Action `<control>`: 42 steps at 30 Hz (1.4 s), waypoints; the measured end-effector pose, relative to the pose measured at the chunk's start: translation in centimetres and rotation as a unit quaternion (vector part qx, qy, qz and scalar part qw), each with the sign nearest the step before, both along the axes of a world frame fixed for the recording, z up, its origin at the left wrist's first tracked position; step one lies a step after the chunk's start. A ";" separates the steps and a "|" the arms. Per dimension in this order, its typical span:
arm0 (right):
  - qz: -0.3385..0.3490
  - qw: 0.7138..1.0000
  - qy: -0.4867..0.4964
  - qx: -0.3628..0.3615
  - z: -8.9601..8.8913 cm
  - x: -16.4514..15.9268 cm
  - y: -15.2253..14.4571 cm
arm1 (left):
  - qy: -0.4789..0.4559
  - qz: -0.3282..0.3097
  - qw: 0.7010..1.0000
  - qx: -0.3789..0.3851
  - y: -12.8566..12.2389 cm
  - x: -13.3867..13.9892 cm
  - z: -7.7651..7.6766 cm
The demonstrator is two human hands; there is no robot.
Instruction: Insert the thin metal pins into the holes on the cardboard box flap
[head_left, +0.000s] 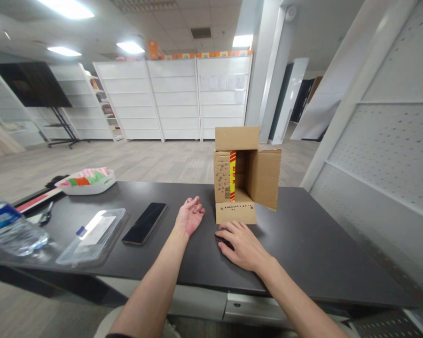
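Observation:
My left hand point(190, 216) rests palm up above the black table, its fingers loosely curled, and nothing shows in the bare palm. To its right, my right hand point(241, 245) lies palm down with fingers apart, over a small dark cluster of thin, striped pieces point(220, 234). The fingers partly cover this cluster, and its kind is too small to tell. Just beyond the right fingertips stands an open cardboard box point(223, 176), its opening toward me. Dark dots or holes mark its left panel and lower flap point(235, 214). A yellow and red tape strip runs down the left panel.
On the black table point(303, 244) lie a phone point(145, 224), a clear plastic case point(93, 239) and a water bottle point(12, 230) to the left. Behind them is a white basket point(91, 187) with colourful contents. A perforated panel point(384, 141) borders the right side.

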State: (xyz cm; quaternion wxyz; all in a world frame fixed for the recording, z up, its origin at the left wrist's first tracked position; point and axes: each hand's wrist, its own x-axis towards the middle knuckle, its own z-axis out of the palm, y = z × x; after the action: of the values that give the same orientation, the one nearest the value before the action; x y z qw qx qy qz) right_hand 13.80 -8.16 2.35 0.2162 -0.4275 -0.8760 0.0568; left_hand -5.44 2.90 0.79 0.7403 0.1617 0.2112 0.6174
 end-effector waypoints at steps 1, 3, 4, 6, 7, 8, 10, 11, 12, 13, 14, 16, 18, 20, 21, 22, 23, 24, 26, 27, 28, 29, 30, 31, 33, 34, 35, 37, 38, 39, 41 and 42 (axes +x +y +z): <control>-0.001 1.000 0.000 -0.001 0.0 0.0 0.0 | -0.001 0.000 1.000 0.000 0.0 0.0 0.0; 0.000 1.000 0.001 -0.003 0.0 0.0 0.0 | -0.003 0.000 1.000 -0.001 0.1 0.0 0.0; 0.000 1.000 0.001 -0.004 0.0 0.0 0.0 | -0.003 0.000 1.000 -0.001 0.1 0.0 0.0; -0.002 1.000 0.004 -0.005 0.0 -0.1 -0.1 | -0.003 0.000 1.000 0.000 0.0 0.0 0.0; -0.002 1.000 0.004 -0.005 0.0 -0.1 -0.1 | -0.003 -0.001 1.000 0.000 0.0 0.0 0.1; -0.002 1.000 0.004 -0.005 0.0 -0.1 -0.1 | -0.003 -0.001 1.000 0.001 0.0 0.0 0.1; -0.001 1.000 0.003 -0.006 0.0 -0.1 -0.1 | -0.001 0.000 1.000 0.001 -0.1 0.0 0.2; 0.000 1.000 0.003 -0.006 0.0 -0.1 -0.1 | 0.001 0.000 1.000 0.001 -0.1 0.0 0.2; 0.000 1.000 0.003 -0.005 0.0 0.0 -0.1 | 0.004 0.001 1.000 0.001 -0.1 0.0 0.3; 0.000 1.000 0.003 -0.003 0.0 0.0 -0.1 | 0.005 0.001 1.000 0.001 -0.1 0.1 0.3; -0.001 1.000 0.004 -0.003 0.0 0.0 -0.1 | 0.007 0.000 1.000 0.002 -0.1 0.1 0.3; -0.003 1.000 0.004 -0.003 0.0 0.0 -0.1 | 0.008 0.001 1.000 0.002 -0.2 0.1 0.3; -0.006 1.000 0.006 -0.004 0.1 0.0 -0.1 | 0.009 0.001 1.000 0.002 -0.1 0.1 0.3; -0.009 1.000 0.007 -0.003 0.2 0.0 -0.1 | 0.009 0.001 1.000 0.003 -0.1 0.1 0.3; -0.010 1.000 0.008 -0.003 0.2 0.0 -0.1 | 0.007 0.001 1.000 0.003 -0.1 0.1 0.2; -0.010 1.000 0.008 -0.002 0.2 -0.1 -0.1 | 0.005 0.000 1.000 0.002 -0.1 0.1 0.2; -0.010 1.000 0.007 -0.001 0.2 -0.1 -0.1 | 0.002 0.000 1.000 0.001 -0.1 0.1 0.2; -0.009 1.000 0.006 0.001 0.1 -0.1 -0.1 | -0.001 -0.001 1.000 0.000 -0.1 0.1 0.3; -0.009 1.000 0.004 0.004 0.1 -0.1 -0.1 | -0.003 -0.001 1.000 -0.001 -0.1 0.1 0.3; -0.008 1.000 0.003 0.005 0.0 0.0 -0.1 | -0.002 -0.001 1.000 0.000 -0.2 0.1 0.3; -0.007 1.000 0.001 0.005 0.0 0.0 -0.1 | 0.001 -0.001 1.000 0.001 -0.2 0.1 0.4; -0.006 1.000 0.000 0.005 0.0 0.0 -0.1 | 0.003 -0.001 1.000 0.002 -0.2 0.1 0.4; -0.004 1.000 -0.001 0.004 0.0 0.0 -0.1 | 0.005 0.000 1.000 0.003 -0.2 0.1 0.4; -0.003 1.000 -0.001 0.003 0.0 0.0 -0.1 | 0.006 0.000 1.000 0.003 -0.2 0.1 0.4; -0.002 1.000 0.000 0.001 0.0 0.0 -0.1 | 0.008 0.001 1.000 0.001 -0.2 0.1 0.4; -0.002 1.000 0.001 -0.001 0.1 0.0 -0.1 | 0.008 0.001 1.000 0.001 -0.2 0.1 0.4; -0.002 1.000 0.002 -0.002 0.1 0.0 -0.1 | 0.009 0.002 1.000 0.000 -0.2 0.1 0.3; -0.002 1.000 0.003 -0.004 0.1 -0.1 -0.1 | 0.009 0.002 1.000 0.001 -0.2 0.1 0.3; -0.002 1.000 0.003 -0.004 0.1 -0.1 -0.1 | 0.009 0.002 1.000 0.001 -0.1 0.1 0.2; -0.002 1.000 0.003 -0.004 0.1 -0.1 -0.1 | 0.007 0.002 1.000 0.000 -0.1 0.1 0.2; -0.002 1.000 0.003 -0.004 0.0 0.0 -0.1 | 0.003 0.003 1.000 -0.002 -0.1 0.1 0.2; -0.003 1.000 0.003 -0.005 0.0 0.0 -0.1 | 0.002 0.003 1.000 -0.003 -0.1 0.1 0.2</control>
State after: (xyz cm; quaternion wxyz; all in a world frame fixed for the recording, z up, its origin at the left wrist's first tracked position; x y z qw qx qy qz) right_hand 13.77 -8.23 2.38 0.2166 -0.4311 -0.8738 0.0612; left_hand -5.31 2.79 1.01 0.7388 0.1596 0.2149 0.6185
